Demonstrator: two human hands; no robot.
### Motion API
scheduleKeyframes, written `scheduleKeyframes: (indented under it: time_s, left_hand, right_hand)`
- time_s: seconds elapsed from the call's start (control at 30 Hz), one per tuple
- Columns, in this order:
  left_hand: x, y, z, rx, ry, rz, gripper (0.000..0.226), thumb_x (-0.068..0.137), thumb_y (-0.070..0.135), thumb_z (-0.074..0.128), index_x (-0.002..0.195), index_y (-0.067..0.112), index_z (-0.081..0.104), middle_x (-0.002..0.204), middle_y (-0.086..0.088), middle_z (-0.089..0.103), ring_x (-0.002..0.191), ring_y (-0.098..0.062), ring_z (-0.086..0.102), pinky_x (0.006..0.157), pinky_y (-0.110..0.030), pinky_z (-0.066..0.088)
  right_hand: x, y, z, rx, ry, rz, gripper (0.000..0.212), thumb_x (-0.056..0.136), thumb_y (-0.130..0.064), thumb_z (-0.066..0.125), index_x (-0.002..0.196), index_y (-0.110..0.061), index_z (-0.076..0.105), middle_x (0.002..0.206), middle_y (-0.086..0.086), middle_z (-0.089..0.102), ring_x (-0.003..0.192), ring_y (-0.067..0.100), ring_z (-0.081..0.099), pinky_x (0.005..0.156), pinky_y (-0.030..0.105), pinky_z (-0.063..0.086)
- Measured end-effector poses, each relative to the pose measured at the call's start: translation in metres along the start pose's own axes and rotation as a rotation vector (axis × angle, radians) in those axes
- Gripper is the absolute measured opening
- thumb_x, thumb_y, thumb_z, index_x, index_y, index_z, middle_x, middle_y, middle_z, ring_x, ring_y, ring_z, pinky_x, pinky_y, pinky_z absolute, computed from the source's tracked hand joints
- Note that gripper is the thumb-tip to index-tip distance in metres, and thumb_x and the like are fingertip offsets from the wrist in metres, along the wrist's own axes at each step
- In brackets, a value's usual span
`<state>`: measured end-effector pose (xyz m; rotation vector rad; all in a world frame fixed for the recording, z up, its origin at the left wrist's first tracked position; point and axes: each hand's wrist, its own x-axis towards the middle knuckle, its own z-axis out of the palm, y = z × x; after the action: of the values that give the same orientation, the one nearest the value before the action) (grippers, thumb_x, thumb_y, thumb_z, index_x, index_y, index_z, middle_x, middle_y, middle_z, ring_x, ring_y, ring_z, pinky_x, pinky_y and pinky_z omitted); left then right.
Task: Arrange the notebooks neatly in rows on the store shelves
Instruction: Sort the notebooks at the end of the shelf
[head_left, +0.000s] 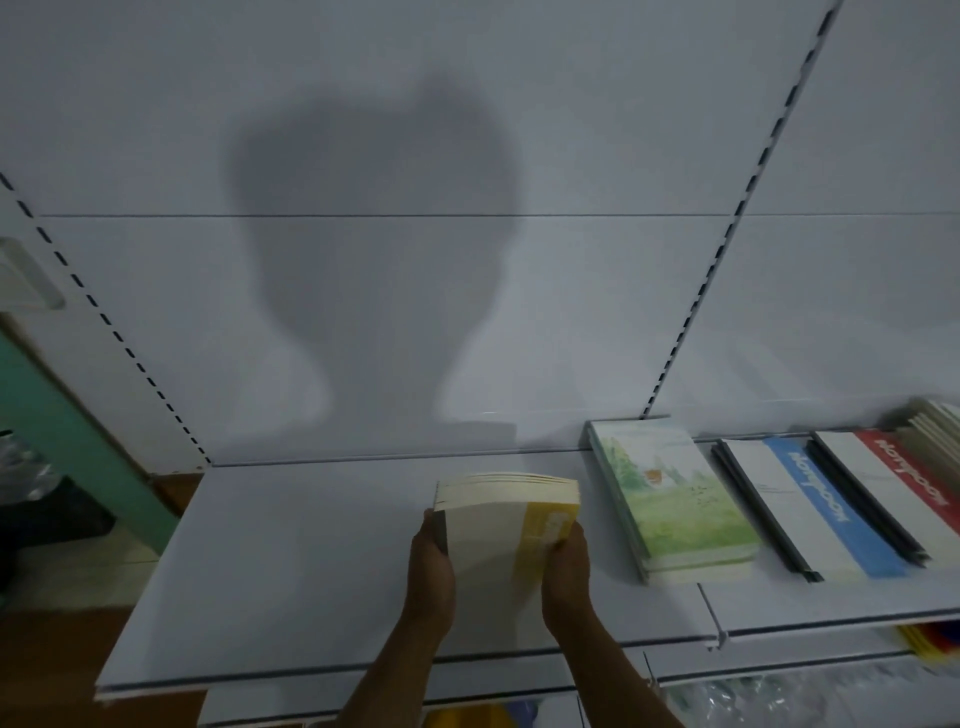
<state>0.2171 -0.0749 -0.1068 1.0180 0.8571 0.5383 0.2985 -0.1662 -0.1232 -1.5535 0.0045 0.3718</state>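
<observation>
A stack of cream notebooks with a yellow band (498, 525) is held over the white shelf (291, 582), its far end raised. My left hand (431, 566) grips its left edge and my right hand (569, 571) grips its right edge. To the right, a pile of green landscape-cover notebooks (675, 499) lies flat on the shelf. Beyond it lie a blue-banded notebook stack (815, 514) and a red-banded notebook stack (904, 488), side by side.
The white back panel (363, 291) carries my shadow. More notebooks (935, 431) lean at the far right. A green post (67, 431) stands left of the shelf. A lower shelf (779, 680) holds wrapped goods and yellow items.
</observation>
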Motion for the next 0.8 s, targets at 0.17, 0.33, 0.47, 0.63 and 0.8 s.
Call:
scheduleKeyframes:
  time_s: [0.17,0.33,0.47,0.63,0.8]
  left_hand:
    - [0.012,0.003,0.01,-0.009,0.129,-0.018,0.045,0.104,0.024,0.025,0.09,0.007,0.065,0.088,-0.018,0.065,0.081,-0.033,0.06,0.071,-0.037,0.047]
    - [0.028,0.007,0.018,0.228,0.314,-0.139,0.071,0.101,0.049,0.013,0.131,-0.003,0.05,0.135,-0.024,0.051,0.123,-0.038,0.049,0.108,-0.045,0.034]
    - [0.035,0.012,0.017,0.348,0.364,-0.252,0.085,0.096,0.057,0.0,0.14,-0.006,0.038,0.143,-0.025,0.042,0.129,-0.04,0.043,0.111,-0.048,0.028]
    - [0.054,0.011,0.006,0.32,0.375,-0.359,0.082,0.098,0.057,0.004,0.145,-0.007,0.025,0.15,-0.024,0.031,0.138,-0.039,0.032,0.116,-0.047,0.017]
    - [0.053,0.008,-0.003,0.681,0.247,-0.308,0.067,0.101,0.048,0.017,0.142,-0.002,0.035,0.143,-0.024,0.042,0.128,-0.037,0.044,0.11,-0.043,0.034]
  right_hand:
    - [0.008,0.003,0.006,-0.076,0.074,0.057,0.04,0.1,-0.005,0.029,0.071,-0.003,0.056,0.062,0.008,0.054,0.061,0.022,0.054,0.05,0.023,0.046]
    - [0.002,-0.021,0.011,-0.205,0.218,0.079,0.048,0.105,-0.025,0.021,0.08,0.001,0.053,0.08,0.011,0.057,0.08,0.027,0.055,0.072,0.026,0.036]
    - [0.007,-0.014,0.019,-0.323,0.205,0.207,0.087,0.093,-0.056,-0.002,0.122,-0.001,0.058,0.115,0.023,0.062,0.107,0.033,0.059,0.098,0.043,0.042]
    - [0.004,-0.009,0.026,-0.436,0.01,0.141,0.041,0.1,-0.046,0.027,0.11,-0.009,0.042,0.105,0.008,0.058,0.091,0.024,0.058,0.085,0.037,0.047]
    - [0.013,0.011,0.039,-0.762,-0.061,0.044,0.026,0.1,-0.033,0.035,0.104,-0.008,0.044,0.106,0.011,0.056,0.097,0.025,0.057,0.078,0.031,0.044]
